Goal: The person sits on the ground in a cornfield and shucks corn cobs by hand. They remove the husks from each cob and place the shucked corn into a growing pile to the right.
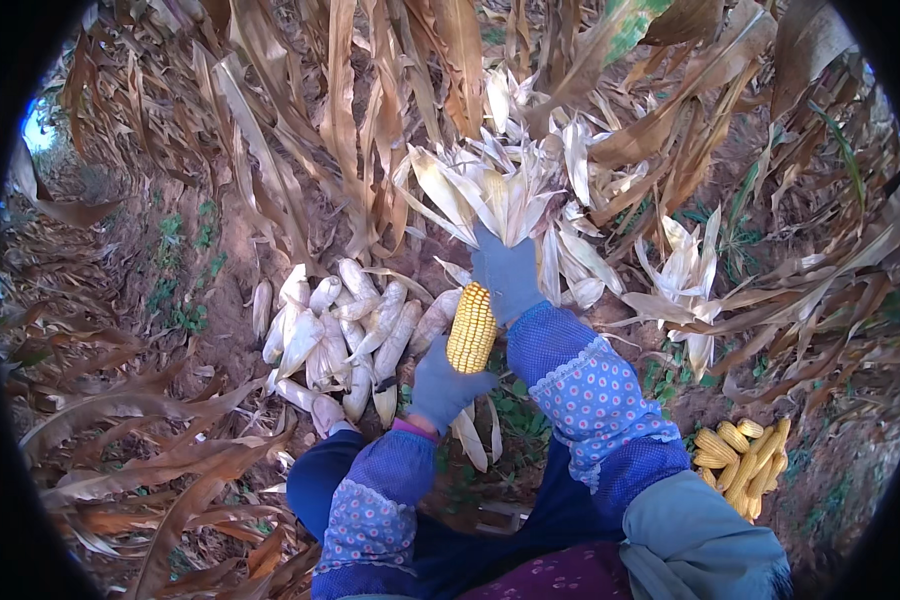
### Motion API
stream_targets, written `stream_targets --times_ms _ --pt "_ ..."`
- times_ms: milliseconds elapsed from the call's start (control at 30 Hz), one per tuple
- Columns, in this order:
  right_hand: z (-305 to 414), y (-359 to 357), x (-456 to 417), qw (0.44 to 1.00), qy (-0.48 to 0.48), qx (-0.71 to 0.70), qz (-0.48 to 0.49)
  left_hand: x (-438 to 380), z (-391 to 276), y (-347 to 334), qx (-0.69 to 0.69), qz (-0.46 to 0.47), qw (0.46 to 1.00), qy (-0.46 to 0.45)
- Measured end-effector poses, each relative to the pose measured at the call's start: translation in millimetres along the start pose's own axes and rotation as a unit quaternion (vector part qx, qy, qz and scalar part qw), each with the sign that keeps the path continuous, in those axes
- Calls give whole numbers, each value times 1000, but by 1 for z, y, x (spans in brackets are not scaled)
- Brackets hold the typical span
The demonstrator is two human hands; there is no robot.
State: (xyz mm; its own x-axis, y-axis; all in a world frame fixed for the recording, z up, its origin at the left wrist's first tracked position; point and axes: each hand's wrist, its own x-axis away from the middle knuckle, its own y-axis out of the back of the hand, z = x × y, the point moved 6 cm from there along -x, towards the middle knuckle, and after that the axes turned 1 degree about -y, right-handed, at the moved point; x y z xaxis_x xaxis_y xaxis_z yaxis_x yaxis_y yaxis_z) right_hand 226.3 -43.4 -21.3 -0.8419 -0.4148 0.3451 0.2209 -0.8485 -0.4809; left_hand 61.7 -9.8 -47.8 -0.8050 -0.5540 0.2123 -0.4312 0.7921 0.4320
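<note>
My left hand (446, 386), in a grey-blue glove, holds a bare yellow corn cob (472, 330) upright by its lower end. My right hand (504, 274), gloved alike, is just beyond the cob at the pale, spread corn husks (499, 191); its fingers are hidden there, so its grip cannot be told. Left of the cob lies a pile of corn ears in pale husks (334, 330) on the soil. A heap of husked yellow cobs (746, 465) lies on the ground at the lower right.
Dry corn stalks and leaves (341, 112) hang along the far side and the right. Another bunch of loose husks (686, 277) lies right of my right arm. Small green weeds (187, 315) grow in the reddish soil at the left. Dry leaves (172, 480) cover the lower left.
</note>
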Motion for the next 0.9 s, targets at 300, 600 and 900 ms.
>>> stream_targets --times_ms 300,600,900 --pt "5 0 18 995 -39 -75 45 29 6 -17 357 195 904 131" --pt "-1 5 9 1000 -22 17 -3 -1 -7 31 -378 -158 909 -80" --pt "10 -8 17 989 -6 -132 61 15 2 -16 354 150 917 104"
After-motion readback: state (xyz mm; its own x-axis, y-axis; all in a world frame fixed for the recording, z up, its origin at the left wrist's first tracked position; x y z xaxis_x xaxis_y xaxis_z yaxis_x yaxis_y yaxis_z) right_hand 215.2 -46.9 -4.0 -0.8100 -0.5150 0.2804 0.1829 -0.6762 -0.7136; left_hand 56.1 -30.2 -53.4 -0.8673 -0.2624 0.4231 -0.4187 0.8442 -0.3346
